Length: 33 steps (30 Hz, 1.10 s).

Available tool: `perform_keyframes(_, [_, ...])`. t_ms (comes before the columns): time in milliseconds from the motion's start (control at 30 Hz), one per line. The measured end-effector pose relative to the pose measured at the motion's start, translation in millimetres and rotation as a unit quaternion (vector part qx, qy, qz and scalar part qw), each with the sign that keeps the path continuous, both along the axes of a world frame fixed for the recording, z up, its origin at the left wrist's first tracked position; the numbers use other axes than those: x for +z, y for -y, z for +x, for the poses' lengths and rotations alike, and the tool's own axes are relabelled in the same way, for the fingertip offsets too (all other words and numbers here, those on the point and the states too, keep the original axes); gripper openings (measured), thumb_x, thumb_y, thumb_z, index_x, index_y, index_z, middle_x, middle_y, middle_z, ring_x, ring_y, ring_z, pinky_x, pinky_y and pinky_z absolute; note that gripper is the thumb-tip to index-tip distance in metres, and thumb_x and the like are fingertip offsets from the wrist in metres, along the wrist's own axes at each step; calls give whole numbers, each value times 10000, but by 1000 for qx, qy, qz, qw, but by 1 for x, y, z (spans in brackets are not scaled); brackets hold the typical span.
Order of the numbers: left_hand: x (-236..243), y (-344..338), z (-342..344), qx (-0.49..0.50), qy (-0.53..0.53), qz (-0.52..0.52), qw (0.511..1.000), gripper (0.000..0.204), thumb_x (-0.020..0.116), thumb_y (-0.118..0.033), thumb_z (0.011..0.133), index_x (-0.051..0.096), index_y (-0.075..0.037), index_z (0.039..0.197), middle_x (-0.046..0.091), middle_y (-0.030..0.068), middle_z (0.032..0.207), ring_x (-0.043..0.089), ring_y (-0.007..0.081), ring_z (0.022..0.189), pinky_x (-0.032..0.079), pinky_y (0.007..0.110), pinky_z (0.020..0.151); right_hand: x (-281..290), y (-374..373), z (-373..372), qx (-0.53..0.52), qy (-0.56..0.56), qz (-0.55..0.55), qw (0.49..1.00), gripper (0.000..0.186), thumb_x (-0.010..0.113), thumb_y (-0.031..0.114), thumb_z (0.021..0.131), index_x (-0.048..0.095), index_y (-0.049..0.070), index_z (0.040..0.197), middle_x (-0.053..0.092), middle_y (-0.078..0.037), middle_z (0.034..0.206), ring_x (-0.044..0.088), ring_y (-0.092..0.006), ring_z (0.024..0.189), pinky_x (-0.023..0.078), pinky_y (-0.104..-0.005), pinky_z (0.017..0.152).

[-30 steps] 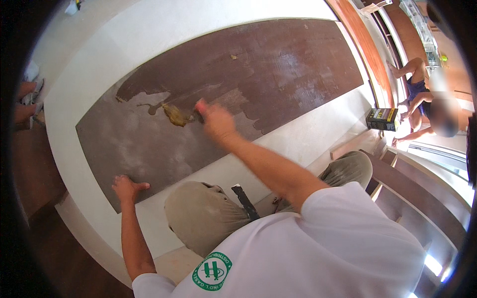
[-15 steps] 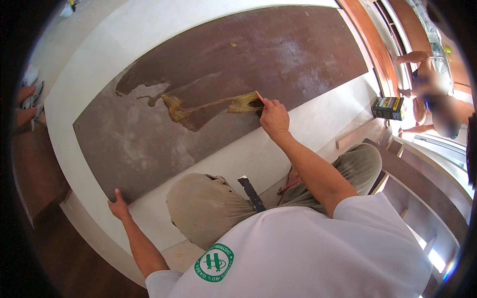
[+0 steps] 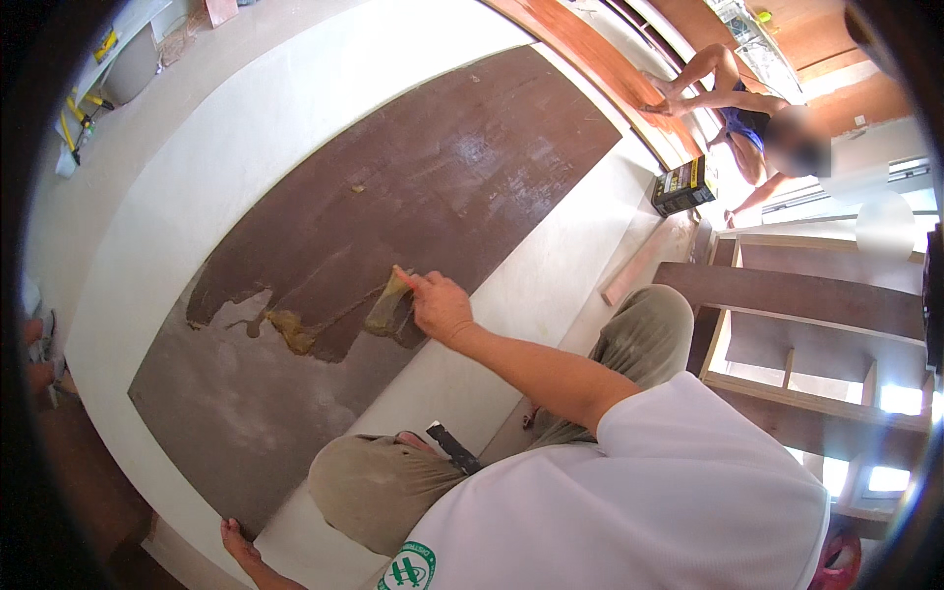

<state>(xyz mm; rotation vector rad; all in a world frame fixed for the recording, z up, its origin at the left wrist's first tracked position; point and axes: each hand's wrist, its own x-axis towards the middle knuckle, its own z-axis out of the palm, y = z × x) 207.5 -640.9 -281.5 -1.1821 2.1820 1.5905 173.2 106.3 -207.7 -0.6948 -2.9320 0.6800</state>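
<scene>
A brown sheet point(image 3: 226, 433) lies on a larger white panel point(image 3: 128, 251). Its upper stretch has a wet, darker coat, while the lower left part is dull and grey-brown. My right hand point(image 3: 442, 310) grips a thin, flat spreader point(image 3: 400, 277), mostly hidden by the fingers, against the sheet. Yellowish glue point(image 3: 386, 313) gathers beside it, and another clump of glue point(image 3: 290, 332) sits farther left. At the sheet's lower corner, my left hand point(image 3: 237, 541) rests with its fingers apart, holding nothing.
A dark rectangular can point(image 3: 683, 187) stands past the panel's right end, with a person point(image 3: 752, 123) crouching beyond it. A wooden strip point(image 3: 629, 270) lies near my knee. Shelved wooden frames point(image 3: 816, 344) fill the right. A dark-handled tool point(image 3: 452, 447) lies by my leg. Feet show at the far left.
My right hand has drawn the spreader left and toward me, pulling glue along the sheet. My left hand stays at the sheet's corner. The view has turned to the right.
</scene>
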Motion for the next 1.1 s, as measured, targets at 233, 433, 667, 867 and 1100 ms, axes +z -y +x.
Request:
perform_keyframes(233, [16, -34, 0, 21, 19, 57, 998, 564, 566, -111, 1010, 384, -27, 1538, 481, 145, 1514, 443, 256, 1382, 286, 388, 1159, 7, -28, -1, -42, 26, 31, 998, 284, 532, 199, 953, 668, 125, 1192, 662, -194, 1016, 656, -408, 913, 532, -511, 798])
perform_keyframes(433, [20, -57, -7, 34, -16, 20, 999, 580, 586, -134, 1009, 383, -20, 1541, 456, 138, 1540, 424, 243, 1404, 265, 370, 1170, 0, -127, 0, -42, -3, 62, 997, 300, 502, 218, 962, 711, 139, 1163, 681, -214, 1026, 658, -419, 955, 523, -518, 845])
perform_keyframes(667, [11, -99, -10, 9, -2, 45, 999, 576, 569, -117, 1018, 359, 14, 1539, 450, 144, 1543, 423, 244, 1405, 247, 374, 1186, -36, -139, -4, -54, 42, 136, 988, 305, 571, 170, 898, 724, 132, 1158, 665, -200, 955, 664, -418, 879, 542, -497, 793])
perform_keyframes(867, [6, -64, 0, -19, -32, 72, 997, 580, 594, -97, 1002, 376, 28, 1526, 473, 153, 1521, 447, 248, 1386, 267, 375, 1182, -9, 55, 3, 113, 93, -40, 988, 372, 588, 142, 882, 700, 246, 1221, 655, -176, 1020, 666, -386, 946, 542, -486, 828])
perform_keyframes(1100, [4, -86, -3, -21, -44, -48, 998, 640, 679, -96, 955, 385, 84, 1494, 466, 221, 1508, 461, 294, 1388, 334, 388, 1167, 2, -68, -18, 22, 44, 22, 999, 328, 522, 200, 909, 734, 230, 1157, 717, -173, 1012, 696, -392, 924, 557, -498, 809])
